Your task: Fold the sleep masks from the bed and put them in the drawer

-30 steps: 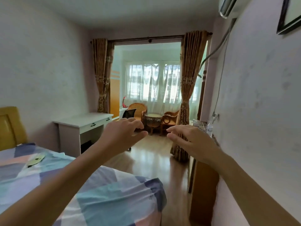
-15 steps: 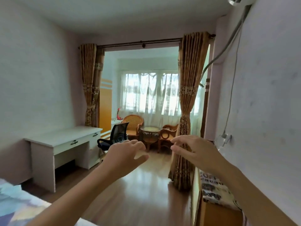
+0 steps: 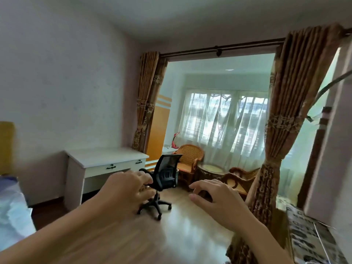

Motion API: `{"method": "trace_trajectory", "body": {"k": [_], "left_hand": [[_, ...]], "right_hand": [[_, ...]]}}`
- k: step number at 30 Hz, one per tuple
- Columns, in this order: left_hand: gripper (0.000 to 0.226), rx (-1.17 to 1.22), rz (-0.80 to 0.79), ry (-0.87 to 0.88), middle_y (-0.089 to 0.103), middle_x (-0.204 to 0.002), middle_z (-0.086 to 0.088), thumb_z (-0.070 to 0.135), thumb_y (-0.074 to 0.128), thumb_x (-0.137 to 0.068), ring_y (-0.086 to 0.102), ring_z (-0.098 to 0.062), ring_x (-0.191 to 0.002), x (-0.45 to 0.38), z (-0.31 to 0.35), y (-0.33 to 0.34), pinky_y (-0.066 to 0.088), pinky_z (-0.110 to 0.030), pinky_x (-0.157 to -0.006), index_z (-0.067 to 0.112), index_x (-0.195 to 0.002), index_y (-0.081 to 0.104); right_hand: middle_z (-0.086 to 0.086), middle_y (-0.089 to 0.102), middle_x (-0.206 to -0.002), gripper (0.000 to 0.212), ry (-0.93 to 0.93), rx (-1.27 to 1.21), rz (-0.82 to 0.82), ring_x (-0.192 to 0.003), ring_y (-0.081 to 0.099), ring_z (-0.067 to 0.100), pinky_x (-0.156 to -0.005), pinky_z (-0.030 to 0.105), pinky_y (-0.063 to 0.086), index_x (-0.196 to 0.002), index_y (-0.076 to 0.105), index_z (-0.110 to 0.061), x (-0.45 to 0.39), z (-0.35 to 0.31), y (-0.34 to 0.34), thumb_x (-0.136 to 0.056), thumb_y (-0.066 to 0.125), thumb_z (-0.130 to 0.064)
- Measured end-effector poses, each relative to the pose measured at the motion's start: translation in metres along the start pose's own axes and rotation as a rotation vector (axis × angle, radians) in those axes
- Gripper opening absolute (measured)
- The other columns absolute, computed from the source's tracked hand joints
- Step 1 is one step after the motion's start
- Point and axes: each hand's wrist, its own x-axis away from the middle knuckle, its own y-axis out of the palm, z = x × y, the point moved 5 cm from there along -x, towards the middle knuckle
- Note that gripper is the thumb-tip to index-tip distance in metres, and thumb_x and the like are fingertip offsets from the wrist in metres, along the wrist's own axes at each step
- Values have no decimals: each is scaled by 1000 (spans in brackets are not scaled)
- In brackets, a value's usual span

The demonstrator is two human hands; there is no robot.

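Both my hands are raised in front of me at chest height, holding nothing. My left hand [image 3: 126, 189] has its fingers loosely curled; my right hand [image 3: 215, 197] has its fingers spread and bent downward. A corner of the bed [image 3: 13, 212] with pale bedding shows at the left edge. A white desk [image 3: 102, 157] with two drawers, each with a dark handle, stands against the left wall beyond my left hand. No sleep mask is in view.
A black office chair [image 3: 163, 176] stands on the wooden floor beside the desk. Rattan chairs [image 3: 190, 157] and a small round table [image 3: 210, 168] sit past the brown curtains [image 3: 282, 130]. A low cabinet with a patterned cover [image 3: 308, 239] runs along the right wall.
The view has swung left and tilted; the desk and office chair now sit nearer the centre, and the bed's corner is back at the left edge. Both hands stay raised and empty.
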Motion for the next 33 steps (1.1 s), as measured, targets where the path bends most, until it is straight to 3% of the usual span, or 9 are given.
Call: {"method": "trace_trajectory", "body": {"k": [4,6,14,19,24,29,33], "left_hand": [[45,-22,10,-54,59,-123,13,59,44,-90,54,-4,-92,-71,-8,24,37,-22,-68,35,-128,49],[43,-15,24,-67,60,-120,15,57,46,-90,56,-3,-93,-95,-14,30,38,-21,-66,34,-127,50],[43,-117,95,-243,65,-112,17,60,49,-87,60,-5,-96,-159,-64,69,49,-28,-77,34,-120,55],[40,-257,142,-438,65,-110,14,56,50,-88,60,-9,-93,-195,-104,90,36,-24,-67,32,-119,57],[41,-368,130,-632,68,-97,12,61,45,-87,62,-9,-82,-234,-153,113,52,-27,-71,32,-114,58],[39,-521,117,-733,67,-89,16,63,42,-88,60,-2,-74,-253,-191,119,51,-23,-64,35,-108,60],[37,-559,98,-853,67,-91,17,62,42,-89,59,0,-78,-243,-222,115,35,-14,-55,35,-107,59]], "right_hand": [[-27,62,-103,33,-75,-24,-36,-98,55,-2,-89,27,44,-117,59,-39,-70,47,16,-89,50,-54],[-30,59,-97,32,-123,-24,-24,-93,55,-3,-81,25,45,-116,60,-40,-100,62,20,-89,50,-54],[-27,60,-95,30,-392,-122,-74,-90,57,-2,-81,27,48,-113,60,-39,-241,88,89,-89,50,-54],[-20,67,-106,29,-613,-203,-136,-100,60,3,-86,31,49,-112,62,-36,-335,83,145,-90,52,-51],[-20,67,-105,28,-765,-270,-166,-100,59,3,-87,30,47,-107,65,-33,-422,83,184,-90,52,-50],[-22,68,-94,23,-836,-389,-189,-91,62,2,-78,25,45,-98,67,-35,-489,74,228,-87,53,-50],[-19,69,-86,25,-897,-464,-241,-84,64,3,-78,30,51,-95,69,-33,-525,44,268,-88,52,-50]]}}
